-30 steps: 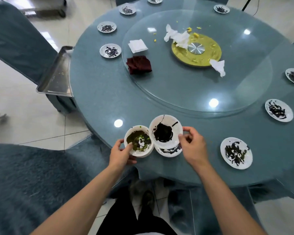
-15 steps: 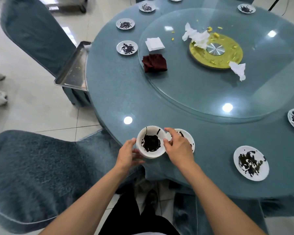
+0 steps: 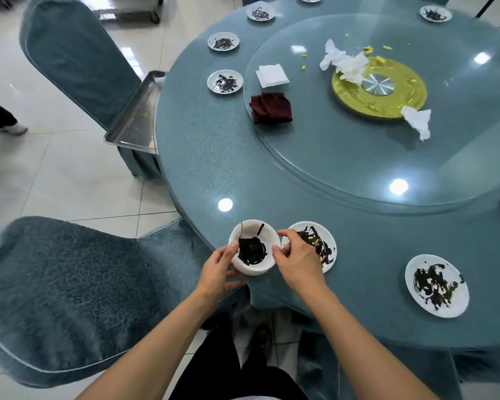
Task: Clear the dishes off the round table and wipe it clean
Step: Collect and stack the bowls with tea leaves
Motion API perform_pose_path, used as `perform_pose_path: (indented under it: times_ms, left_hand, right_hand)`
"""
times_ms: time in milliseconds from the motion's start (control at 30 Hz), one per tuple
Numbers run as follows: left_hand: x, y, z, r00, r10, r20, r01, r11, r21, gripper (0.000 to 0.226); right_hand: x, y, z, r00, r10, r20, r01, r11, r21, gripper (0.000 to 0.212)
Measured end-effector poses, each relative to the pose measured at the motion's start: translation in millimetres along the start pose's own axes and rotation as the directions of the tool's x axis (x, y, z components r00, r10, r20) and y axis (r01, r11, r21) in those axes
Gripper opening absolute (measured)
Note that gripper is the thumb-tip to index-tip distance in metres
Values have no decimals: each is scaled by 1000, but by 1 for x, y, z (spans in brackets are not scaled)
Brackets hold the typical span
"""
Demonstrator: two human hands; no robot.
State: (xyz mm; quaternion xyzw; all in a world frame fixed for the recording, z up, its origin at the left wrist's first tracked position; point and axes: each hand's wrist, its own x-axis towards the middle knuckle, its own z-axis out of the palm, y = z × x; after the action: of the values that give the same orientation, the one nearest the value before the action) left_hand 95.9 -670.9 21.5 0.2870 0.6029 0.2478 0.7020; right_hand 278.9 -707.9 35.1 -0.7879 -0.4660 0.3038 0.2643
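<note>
At the near edge of the round table (image 3: 272, 174), both hands are working on a white bowl (image 3: 254, 247) smeared inside with dark sauce. The left hand (image 3: 217, 273) is cupping the bowl's left side, thumb lying over the rim and fingers curling underneath. The right hand (image 3: 298, 259) is pinching the bowl's right rim between thumb and forefinger, its remaining fingers loosely curled and lying over a sauce-streaked plate (image 3: 315, 246) just beside the bowl. Whether another bowl is nested beneath this one is not something I can tell.

Judging from this, the clearing step is in hand and only beginning: a second dirty plate (image 3: 436, 285) is sitting near on the right, and several small saucers, such as the nearest saucer (image 3: 224, 81), are waiting along the far rim. On the glass turntable (image 3: 387, 157) a folded white napkin (image 3: 272, 75), a dark red cloth (image 3: 270, 107), crumpled tissues (image 3: 344, 62) and yellow scraps are lying around the gold centre disc (image 3: 378, 88). A steel tray (image 3: 136, 119) is resting on a chair at the table's left side, well apart from the bowl.

The next move is probably calling for the bowl to be set onto the plate or carried level toward the tray, keeping the sauce from tipping out; wiping is not yet possible while the dishes are sitting there
</note>
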Motion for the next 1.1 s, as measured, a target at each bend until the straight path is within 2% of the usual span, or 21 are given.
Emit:
perform_pose_path:
  times_ms: [67, 200, 333, 533, 767, 967, 1100]
  left_hand:
    - [0, -3, 0, 1000, 10, -15, -9, 1000, 12, 48]
    - [4, -4, 4, 994, 33, -102, -27, 997, 67, 32]
    - [8, -6, 9, 982, 51, -183, -37, 997, 75, 31]
    - [10, -5, 15, 978, 50, -200, -39, 997, 59, 30]
    - [-1, -4, 0, 966, 98, -240, -74, 992, 106, 30]
    - [-35, 14, -35, 935, 246, -255, -200, 960, 194, 31]
    - [-72, 25, -78, 861, 427, -275, -325, 880, 347, 34]
  right_hand:
    - [1, -3, 1, 1000, -6, -9, 6, 1000, 8, 30]
    - [1, -3, 3, 1000, -15, 17, 16, 1000, -4, 29]
    - [-2, -2, 3, 998, -43, 41, 43, 999, 3, 30]
    - [-7, 2, -11, 997, -65, -28, 66, 997, 41, 35]
    - [-12, 7, -21, 997, -65, -48, 68, 996, 54, 32]
    - [-14, -17, -7, 990, -141, -2, 141, 990, 13, 38]
    - [-18, -53, 16, 969, -244, 46, 244, 970, 14, 38]
